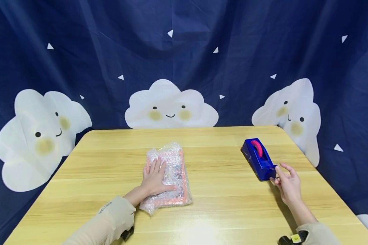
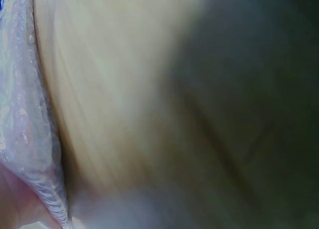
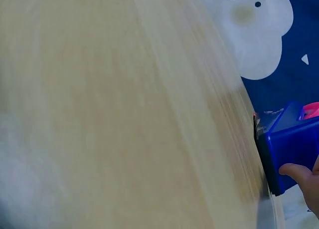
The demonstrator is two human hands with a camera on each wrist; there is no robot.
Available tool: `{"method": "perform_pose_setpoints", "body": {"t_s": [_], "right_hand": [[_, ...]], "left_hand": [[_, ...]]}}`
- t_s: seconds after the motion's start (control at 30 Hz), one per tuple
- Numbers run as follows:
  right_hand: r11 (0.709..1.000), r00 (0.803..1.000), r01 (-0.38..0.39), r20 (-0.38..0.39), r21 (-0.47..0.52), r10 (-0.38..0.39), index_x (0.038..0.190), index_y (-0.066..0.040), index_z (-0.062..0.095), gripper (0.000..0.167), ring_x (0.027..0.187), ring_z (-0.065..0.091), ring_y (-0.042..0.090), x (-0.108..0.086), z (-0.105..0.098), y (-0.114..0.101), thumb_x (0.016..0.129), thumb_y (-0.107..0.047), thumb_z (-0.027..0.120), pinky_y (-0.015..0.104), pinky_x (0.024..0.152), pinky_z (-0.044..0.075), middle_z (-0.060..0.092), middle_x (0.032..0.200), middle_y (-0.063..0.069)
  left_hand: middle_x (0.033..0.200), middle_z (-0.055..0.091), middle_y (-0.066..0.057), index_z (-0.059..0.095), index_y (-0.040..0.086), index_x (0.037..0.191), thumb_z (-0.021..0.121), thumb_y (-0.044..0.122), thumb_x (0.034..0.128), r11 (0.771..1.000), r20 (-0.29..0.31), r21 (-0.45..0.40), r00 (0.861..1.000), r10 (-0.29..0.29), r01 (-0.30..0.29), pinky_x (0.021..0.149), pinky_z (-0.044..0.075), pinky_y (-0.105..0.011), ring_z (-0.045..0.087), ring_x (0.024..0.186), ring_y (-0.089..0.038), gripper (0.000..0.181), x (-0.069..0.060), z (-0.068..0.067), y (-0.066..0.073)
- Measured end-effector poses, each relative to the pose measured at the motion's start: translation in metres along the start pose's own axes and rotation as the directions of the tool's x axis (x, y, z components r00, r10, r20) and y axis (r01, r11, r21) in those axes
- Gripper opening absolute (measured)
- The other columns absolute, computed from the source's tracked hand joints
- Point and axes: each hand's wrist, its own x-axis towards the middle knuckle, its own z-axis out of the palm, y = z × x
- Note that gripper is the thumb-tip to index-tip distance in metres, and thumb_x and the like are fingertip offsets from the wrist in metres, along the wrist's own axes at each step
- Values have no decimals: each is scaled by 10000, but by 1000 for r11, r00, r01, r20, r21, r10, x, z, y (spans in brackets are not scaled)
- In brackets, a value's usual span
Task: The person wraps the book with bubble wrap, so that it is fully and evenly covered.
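Observation:
A flat rectangular item with an orange-pink border [image 1: 184, 180], wrapped in bubble wrap [image 1: 171, 148], lies on the table left of centre. My left hand [image 1: 154, 180] rests on it with fingers spread and thumb out to the side. In the left wrist view, the bubble wrap [image 2: 30, 114] fills the left edge. To the right stands a blue tape dispenser [image 1: 257, 163] with a pink core. The thumb and a finger of my right hand [image 1: 289, 187] hold its near end. The right wrist view has the thumb against the dispenser's blue side [image 3: 294, 146]; whether tape is pinched is hidden.
The wooden table [image 1: 217, 211] has rounded far corners. Behind it hangs a dark blue curtain [image 1: 196, 61] with white smiling clouds. Wood surface lies between the wrapped item and the dispenser. Both forearms wear light sleeves [image 1: 110, 217], with dark bands at the wrists.

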Motion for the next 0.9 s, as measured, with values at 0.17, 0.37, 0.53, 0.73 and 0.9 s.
{"method": "perform_pose_setpoints", "body": {"t_s": [0.17, 0.37, 0.53, 0.73, 0.9], "right_hand": [[1000, 1000, 2, 19, -22, -1, 1077, -165, 454, 264, 398, 495, 44, 0, -1, -1, 871, -63, 584, 226, 596, 537, 553, 503, -40], [996, 995, 45, 89, -76, -38, 1037, -194, 551, 256, 397, 491, 32, 3, -5, 0, 869, -2, 568, 234, 630, 539, 543, 504, -58], [993, 993, 51, 108, -110, -39, 951, -202, 654, 256, 407, 483, 24, 4, -6, 0, 864, 21, 564, 217, 645, 535, 509, 506, -61], [991, 996, 36, 87, -132, -25, 900, -221, 684, 283, 400, 464, 19, 4, -6, 1, 863, 31, 560, 200, 628, 530, 505, 513, -57], [990, 998, 32, 66, -138, -23, 882, -236, 686, 290, 388, 457, 16, 5, -7, 3, 859, 28, 567, 196, 615, 529, 509, 507, -56]], "left_hand": [[1515, 21, -194, 197, 24, 1445, 604, 696, 651, 1000, 4, -6, 1000, -7, 7, 1014, 23, -656, -16, 1386, -345, 1117, 0, -1, 0], [1517, 15, -190, 182, 33, 1450, 595, 705, 653, 1000, 7, 6, 1000, -12, 12, 1017, 29, -654, -15, 1386, -344, 1121, 0, -1, 0], [1517, 11, -189, 177, 33, 1451, 597, 700, 659, 1000, 11, -2, 1000, -14, 14, 1016, 24, -654, -20, 1386, -343, 1118, 0, -1, 0], [1516, 17, -191, 185, 33, 1450, 600, 696, 656, 1000, 14, -4, 1000, -14, 14, 1012, 28, -659, -21, 1387, -341, 1114, -2, -2, 1], [1516, 21, -191, 186, 30, 1449, 606, 686, 658, 1000, 9, 1, 1000, -11, 11, 1009, 36, -662, -13, 1386, -344, 1110, -1, -2, 1]]}}
